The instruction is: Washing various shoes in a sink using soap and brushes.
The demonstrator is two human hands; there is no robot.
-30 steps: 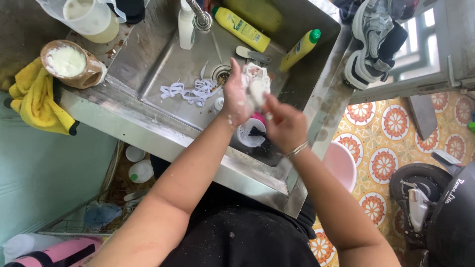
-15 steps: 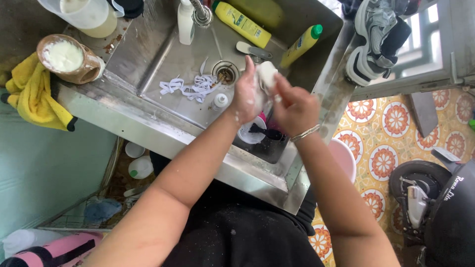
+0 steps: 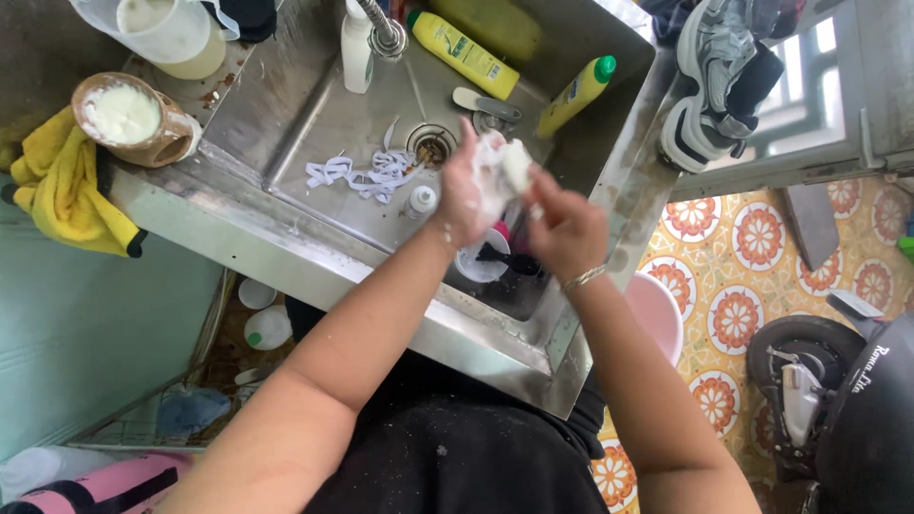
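Hands lathering a white lump over the sink

Right hand (image 3: pixel 568 227) and left hand (image 3: pixel 468 190) pinch a white lump (image 3: pixel 505 169), fingers closed on it; its long axis cannot be told. Beyond, in the sink (image 3: pixel 314 124), lie white strips (image 3: pixel 367 173) and yellow bottles (image 3: pixel 464 52).

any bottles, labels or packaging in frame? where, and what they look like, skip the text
Yellow bottle: lying in the steel sink at its far side, dark cap, printed label.
Second yellow bottle: leaning in the sink's far right corner, green cap.
White bottle: upright by the tap, slim.
Small white bottle: on the sink floor, near the left hand.
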